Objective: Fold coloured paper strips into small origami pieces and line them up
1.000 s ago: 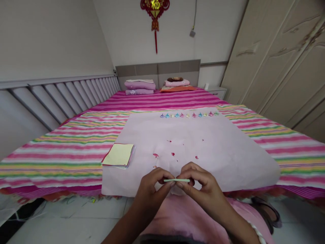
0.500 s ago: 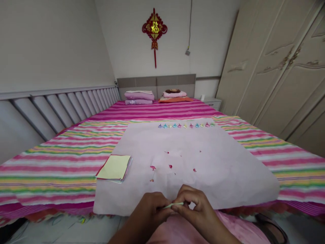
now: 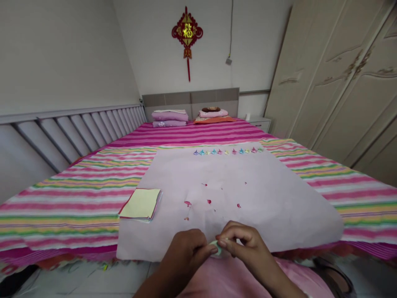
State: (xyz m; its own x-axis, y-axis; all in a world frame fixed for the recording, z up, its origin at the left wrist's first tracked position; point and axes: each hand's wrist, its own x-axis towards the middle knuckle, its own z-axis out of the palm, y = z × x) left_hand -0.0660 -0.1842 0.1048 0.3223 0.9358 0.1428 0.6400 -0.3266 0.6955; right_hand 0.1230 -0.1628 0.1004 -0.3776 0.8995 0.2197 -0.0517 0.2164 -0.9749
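Just over the near edge of the large white sheet [image 3: 266, 219], my two hands pinch one small piece of folded pale green paper [image 3: 219, 247]. My left hand [image 3: 190, 252] grips its left side between thumb and fingers. On its right side, the thumb and fingertips of my right hand [image 3: 243, 244] are closed. The fingers cover much of the paper, so its full shape is hidden. To the left lies a stack of square coloured paper [image 3: 141, 203] with a pale yellow sheet on top.
Along the sheet's far edge stands a row of several small folded paper pieces [image 3: 234, 151] in various colours. Red marks or holes [image 3: 187, 203] dot the sheet's middle. Under it is a striped bedspread [image 3: 83, 203]. A slatted rail [image 3: 93, 128] runs along the left.
The green paper has turned from a thin edge-on strip to showing more of its face. My right hand has risen slightly, and the left thumb now points further right.
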